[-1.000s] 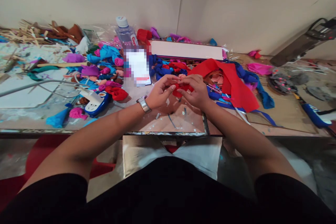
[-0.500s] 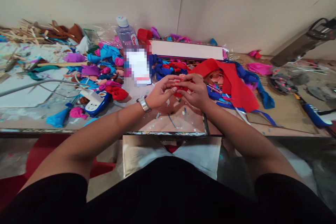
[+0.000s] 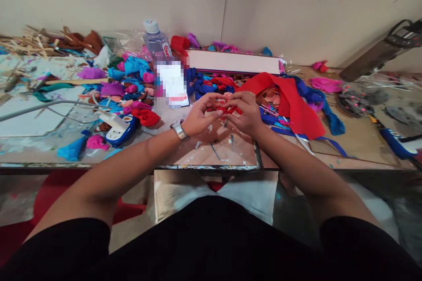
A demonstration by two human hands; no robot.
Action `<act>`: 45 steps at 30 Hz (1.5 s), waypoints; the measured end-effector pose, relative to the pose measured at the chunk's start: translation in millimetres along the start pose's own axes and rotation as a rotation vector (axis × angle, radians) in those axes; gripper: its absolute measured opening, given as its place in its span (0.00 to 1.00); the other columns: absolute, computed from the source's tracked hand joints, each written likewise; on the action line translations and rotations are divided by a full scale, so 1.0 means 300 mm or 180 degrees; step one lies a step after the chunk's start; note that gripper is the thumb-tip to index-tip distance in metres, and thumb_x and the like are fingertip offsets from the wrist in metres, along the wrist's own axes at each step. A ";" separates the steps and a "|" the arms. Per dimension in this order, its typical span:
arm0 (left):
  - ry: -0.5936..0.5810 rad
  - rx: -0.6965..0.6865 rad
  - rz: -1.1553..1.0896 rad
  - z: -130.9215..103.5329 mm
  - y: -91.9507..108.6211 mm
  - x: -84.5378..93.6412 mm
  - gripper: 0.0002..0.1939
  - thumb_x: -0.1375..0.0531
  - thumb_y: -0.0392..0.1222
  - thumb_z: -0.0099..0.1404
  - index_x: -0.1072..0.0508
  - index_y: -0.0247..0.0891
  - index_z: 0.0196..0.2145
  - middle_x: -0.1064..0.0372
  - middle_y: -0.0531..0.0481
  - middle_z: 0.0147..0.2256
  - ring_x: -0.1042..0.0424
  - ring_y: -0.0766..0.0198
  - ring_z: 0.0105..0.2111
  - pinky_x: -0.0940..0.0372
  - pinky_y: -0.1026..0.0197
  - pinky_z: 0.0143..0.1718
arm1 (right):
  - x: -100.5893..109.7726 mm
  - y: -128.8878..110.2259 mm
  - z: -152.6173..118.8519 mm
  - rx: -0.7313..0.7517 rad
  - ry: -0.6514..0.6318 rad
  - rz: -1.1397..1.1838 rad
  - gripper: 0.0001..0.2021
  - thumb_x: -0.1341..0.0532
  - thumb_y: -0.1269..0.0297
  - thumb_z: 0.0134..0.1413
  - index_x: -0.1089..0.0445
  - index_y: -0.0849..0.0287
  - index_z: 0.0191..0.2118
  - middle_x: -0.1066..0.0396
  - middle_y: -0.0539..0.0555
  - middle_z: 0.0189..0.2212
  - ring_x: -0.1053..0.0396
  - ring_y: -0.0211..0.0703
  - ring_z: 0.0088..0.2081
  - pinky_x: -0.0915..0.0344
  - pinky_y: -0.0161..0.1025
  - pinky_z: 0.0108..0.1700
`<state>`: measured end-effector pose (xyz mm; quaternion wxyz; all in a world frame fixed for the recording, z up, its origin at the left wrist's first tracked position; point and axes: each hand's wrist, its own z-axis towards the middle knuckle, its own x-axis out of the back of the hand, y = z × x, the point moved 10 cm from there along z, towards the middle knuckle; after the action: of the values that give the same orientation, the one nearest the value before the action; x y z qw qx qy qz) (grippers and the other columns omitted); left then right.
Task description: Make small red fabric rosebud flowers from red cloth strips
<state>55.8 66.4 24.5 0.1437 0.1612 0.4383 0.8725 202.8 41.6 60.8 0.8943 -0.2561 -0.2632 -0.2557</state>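
Both hands meet above the table's middle, fingers curled round a small piece of red crepe paper (image 3: pixel 226 109). Its shape is mostly covered by the fingers. My left hand (image 3: pixel 200 116), with a metal watch at the wrist, pinches it from the left, thumb pointing right. From the other side my right hand (image 3: pixel 246 114) closes on the same piece. Just right of the hands lies a wide red crepe paper strip (image 3: pixel 301 107), draped over blue strips. Behind the fingers is a heap of dark blue and red crumpled paper (image 3: pixel 204 88).
A clear bottle (image 3: pixel 157 46) and a phone (image 3: pixel 172 81) stand left of the hands. Nearer are a power strip (image 3: pixel 121 131) and many coloured paper pieces (image 3: pixel 135 68). A long white box (image 3: pixel 231 61) lies along the wall; a dark bottle (image 3: pixel 372 55) leans at right.
My fingers have shifted slightly around the red paper, and a little more of it shows between them. Otherwise the hands stay in the same place.
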 end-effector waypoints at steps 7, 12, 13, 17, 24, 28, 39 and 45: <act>0.0085 -0.0021 -0.0036 0.002 0.010 0.011 0.22 0.34 0.54 0.74 0.28 0.42 0.58 0.21 0.43 0.50 0.19 0.58 0.50 0.24 0.55 0.52 | 0.014 -0.019 0.001 0.0096 0.0062 0.0002 0.24 0.36 0.34 0.64 0.21 0.50 0.48 0.19 0.58 0.46 0.24 0.56 0.50 0.35 0.56 0.57; 0.0202 0.0094 0.0090 0.002 0.013 0.026 0.18 0.35 0.57 0.75 0.25 0.40 0.50 0.20 0.45 0.47 0.20 0.61 0.45 0.25 0.56 0.49 | 0.010 -0.010 0.005 -0.0018 0.0003 -0.0018 0.20 0.37 0.39 0.68 0.21 0.51 0.43 0.19 0.57 0.43 0.24 0.55 0.49 0.36 0.56 0.58; 0.0189 0.0113 0.0128 0.002 0.013 0.025 0.18 0.36 0.58 0.75 0.24 0.40 0.49 0.20 0.45 0.46 0.20 0.61 0.44 0.25 0.56 0.48 | 0.010 -0.010 0.005 -0.0026 0.0009 -0.0007 0.20 0.37 0.39 0.68 0.21 0.51 0.41 0.19 0.57 0.42 0.24 0.55 0.49 0.37 0.56 0.58; 0.0136 0.0115 0.0206 0.001 0.011 0.019 0.20 0.32 0.59 0.71 0.22 0.40 0.49 0.20 0.45 0.47 0.21 0.61 0.43 0.26 0.57 0.47 | 0.014 -0.008 0.004 -0.0037 0.0065 -0.0016 0.20 0.38 0.39 0.69 0.21 0.51 0.38 0.19 0.55 0.40 0.24 0.55 0.48 0.38 0.56 0.57; 0.0159 0.0149 0.0100 0.004 -0.001 0.018 0.22 0.31 0.58 0.71 0.25 0.40 0.52 0.20 0.44 0.48 0.21 0.62 0.44 0.26 0.58 0.47 | 0.012 0.000 0.009 -0.0062 0.0025 0.0055 0.21 0.39 0.40 0.70 0.22 0.52 0.37 0.19 0.55 0.40 0.25 0.53 0.48 0.38 0.55 0.57; 0.0113 0.0177 0.0100 0.004 0.001 0.013 0.23 0.32 0.59 0.72 0.26 0.39 0.52 0.20 0.42 0.50 0.20 0.61 0.46 0.26 0.58 0.49 | 0.014 0.006 0.008 -0.0110 0.0019 0.0055 0.23 0.39 0.38 0.69 0.22 0.52 0.36 0.19 0.56 0.39 0.24 0.54 0.47 0.38 0.55 0.57; 0.0154 0.0016 0.0769 0.001 0.015 0.037 0.20 0.34 0.59 0.73 0.19 0.42 0.52 0.20 0.43 0.51 0.23 0.58 0.49 0.29 0.55 0.51 | 0.009 -0.003 0.007 -0.0072 0.0013 0.0052 0.24 0.40 0.37 0.69 0.23 0.53 0.36 0.19 0.56 0.39 0.24 0.53 0.48 0.38 0.54 0.57; 0.0104 -0.0048 0.0886 0.005 0.024 0.033 0.20 0.34 0.59 0.73 0.19 0.42 0.52 0.19 0.45 0.49 0.23 0.58 0.46 0.29 0.54 0.50 | 0.016 -0.001 0.001 0.0071 0.0151 0.0066 0.22 0.38 0.38 0.69 0.24 0.53 0.36 0.18 0.54 0.39 0.23 0.52 0.47 0.39 0.51 0.55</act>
<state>46.7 67.3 32.6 0.0154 0.2052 0.4075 0.8897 206.1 39.8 64.1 0.9057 -0.2426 -0.2421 -0.2495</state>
